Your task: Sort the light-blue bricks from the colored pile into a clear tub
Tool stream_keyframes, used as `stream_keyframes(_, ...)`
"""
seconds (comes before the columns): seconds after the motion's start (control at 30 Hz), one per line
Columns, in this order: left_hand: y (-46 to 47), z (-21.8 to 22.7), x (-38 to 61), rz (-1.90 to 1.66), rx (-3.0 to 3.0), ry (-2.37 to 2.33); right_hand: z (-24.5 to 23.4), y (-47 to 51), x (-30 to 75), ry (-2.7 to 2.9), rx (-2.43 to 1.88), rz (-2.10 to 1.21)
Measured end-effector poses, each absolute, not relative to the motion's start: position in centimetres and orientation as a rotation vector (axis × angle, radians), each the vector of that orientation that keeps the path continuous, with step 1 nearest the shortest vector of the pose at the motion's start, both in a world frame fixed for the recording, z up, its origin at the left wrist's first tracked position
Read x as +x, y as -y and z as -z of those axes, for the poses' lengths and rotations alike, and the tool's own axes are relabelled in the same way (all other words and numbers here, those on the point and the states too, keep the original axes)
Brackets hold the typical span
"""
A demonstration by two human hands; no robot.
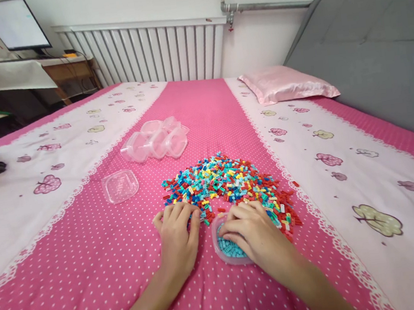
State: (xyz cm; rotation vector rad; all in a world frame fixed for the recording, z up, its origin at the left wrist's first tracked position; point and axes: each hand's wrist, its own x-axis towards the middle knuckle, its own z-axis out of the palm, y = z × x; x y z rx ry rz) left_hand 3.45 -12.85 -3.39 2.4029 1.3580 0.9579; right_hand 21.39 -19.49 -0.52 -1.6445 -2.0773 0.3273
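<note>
Tiny bricks [225, 180] — red, blue, yellow — heaped

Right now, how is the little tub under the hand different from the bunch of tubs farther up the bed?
The near tub holds light blue bricks; the far tubs look empty. The near tub sits alone and upright under the right hand; the far tubs huddle together, some tipped over. The near tub touches the brick pile; the far tubs lie apart from it. All are clear pinkish plastic.
</note>
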Motion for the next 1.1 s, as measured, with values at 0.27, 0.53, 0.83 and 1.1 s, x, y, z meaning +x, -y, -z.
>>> stream_keyframes(0.27,12.85,3.48,3.44,-0.950,2.390,-1.362,0.46,19.47,21.53,2.054,-1.618,-0.286)
stream_keyframes(0.53,12.86,3.66,3.37,-0.948,2.410,-1.368,0.71,19.40,21.77,2.119,-1.639,-0.310)
stream_keyframes(0.83,12.84,3.91,3.59,-0.924,2.512,-1.497,0.38,19.68,21.46,2.063,-1.550,-0.240)
stream_keyframes(1.1,13.00,3.90,3.70,-0.835,2.582,-1.533,0.72,19.63,21.48,2.133,-1.548,-0.207)
